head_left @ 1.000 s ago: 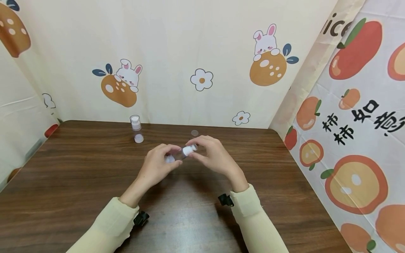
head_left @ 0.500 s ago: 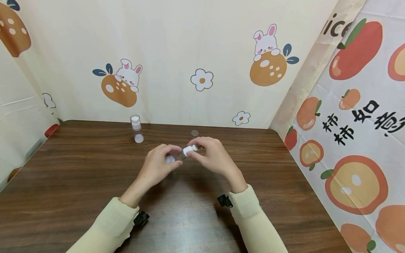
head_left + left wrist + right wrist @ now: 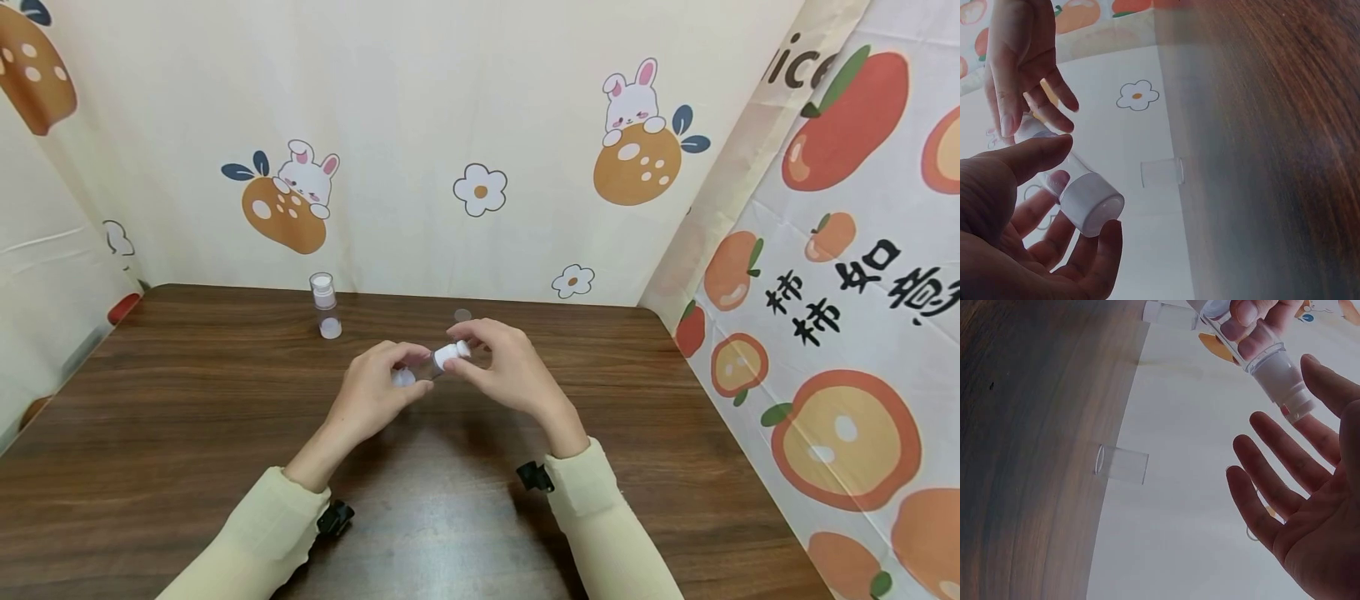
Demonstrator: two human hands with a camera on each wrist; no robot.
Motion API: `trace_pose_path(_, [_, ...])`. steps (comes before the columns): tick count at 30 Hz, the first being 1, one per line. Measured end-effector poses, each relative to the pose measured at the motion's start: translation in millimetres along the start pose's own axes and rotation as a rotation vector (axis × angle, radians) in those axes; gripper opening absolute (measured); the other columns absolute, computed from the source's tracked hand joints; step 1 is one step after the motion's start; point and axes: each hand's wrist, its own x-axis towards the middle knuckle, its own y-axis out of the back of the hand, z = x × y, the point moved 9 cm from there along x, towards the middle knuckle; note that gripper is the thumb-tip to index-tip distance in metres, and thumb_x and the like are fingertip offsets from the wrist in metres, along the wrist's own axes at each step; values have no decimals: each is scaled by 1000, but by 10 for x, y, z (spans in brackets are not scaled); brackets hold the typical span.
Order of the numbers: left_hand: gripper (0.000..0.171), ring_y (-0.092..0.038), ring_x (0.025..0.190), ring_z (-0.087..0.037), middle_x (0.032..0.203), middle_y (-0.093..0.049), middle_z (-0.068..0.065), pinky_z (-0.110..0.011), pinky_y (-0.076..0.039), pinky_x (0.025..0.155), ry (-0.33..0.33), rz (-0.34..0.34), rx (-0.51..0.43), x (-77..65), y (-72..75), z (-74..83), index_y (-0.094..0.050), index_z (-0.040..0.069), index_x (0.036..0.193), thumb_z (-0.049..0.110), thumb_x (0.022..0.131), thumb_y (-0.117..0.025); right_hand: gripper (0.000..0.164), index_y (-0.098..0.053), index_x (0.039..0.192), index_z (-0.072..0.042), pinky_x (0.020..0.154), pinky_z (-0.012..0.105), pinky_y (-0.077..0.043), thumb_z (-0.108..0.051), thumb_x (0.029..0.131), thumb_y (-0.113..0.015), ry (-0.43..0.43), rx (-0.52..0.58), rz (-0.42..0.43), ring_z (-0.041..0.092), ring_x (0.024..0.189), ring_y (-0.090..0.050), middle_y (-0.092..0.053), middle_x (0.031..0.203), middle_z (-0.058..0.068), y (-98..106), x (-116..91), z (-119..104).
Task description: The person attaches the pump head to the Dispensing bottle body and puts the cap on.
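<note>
Tilted above the table, a clear pump bottle (image 3: 438, 363) with a white base and white pump collar (image 3: 1279, 375) sits between both hands. My left hand (image 3: 378, 387) holds its lower body, thumb on one side and fingers on the other. Around the collar end is my right hand (image 3: 510, 367), its fingers (image 3: 1279, 481) spread and loosely straight. The right thumb tip lies close beside the collar, and the index finger passes by the pump tip; whether they touch is hard to tell. A transparent cap (image 3: 1124, 465) stands on the table behind the hands.
Another capped clear bottle with a white base (image 3: 326, 307) stands upright at the back left of the brown wooden table (image 3: 225, 400). A printed cloth (image 3: 405, 125) hangs right behind the table's back edge, and a fruit-print cloth (image 3: 757, 375) runs along the right side.
The right fingers have shifted slightly around the pump collar, the index finger lifting a little off it. The left hand and the bottle stay nearly in place.
</note>
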Motion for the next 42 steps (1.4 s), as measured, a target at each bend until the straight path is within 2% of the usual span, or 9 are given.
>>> trace_pose_path(7, [36, -68, 103, -24, 114, -74, -6, -43, -53, 86, -4, -1, 6, -4, 1, 2, -77, 13, 120, 17, 86, -90, 40, -72, 128, -14, 98, 32, -55, -24, 92, -87, 36, 16, -1, 9, 105, -67, -71, 117, -3, 43, -7, -14])
trace_pose_path(15, [37, -68, 102, -24, 114, -74, -6, -42, -52, 85, 0, -3, 9, -5, -2, 1, -77, 12, 120, 17, 86, -90, 40, -71, 127, -15, 100, 32, -55, -22, 91, -87, 83, 32, -4, 7, 105, -66, -69, 118, -8, 45, -5, -45])
trace_pose_path(26, [37, -68, 101, -24, 114, -74, -6, -41, -52, 85, 4, -11, 2, 1, -9, -8, -77, 13, 121, 18, 87, -89, 40, -72, 125, -13, 97, 30, -55, -14, 88, -89, 157, 57, -12, 10, 105, -64, -71, 119, -3, 36, -5, -103])
trace_pose_path(35, [37, -68, 100, -24, 113, -74, -5, -41, -52, 84, 1, -8, -1, 1, -11, -6, -77, 13, 120, 18, 86, -90, 38, -73, 123, -10, 95, 32, -55, -9, 88, -88, 147, 57, -35, 10, 105, -62, -70, 117, -5, 15, -11, -106])
trace_pose_path(42, [37, -68, 101, -24, 114, -74, -6, -41, -52, 85, 2, -11, 4, -5, -17, -11, -77, 13, 121, 18, 86, -90, 32, -75, 122, -14, 96, 33, -53, -14, 92, -86, 110, 13, -46, 8, 104, -62, -71, 112, -8, -5, -20, -88])
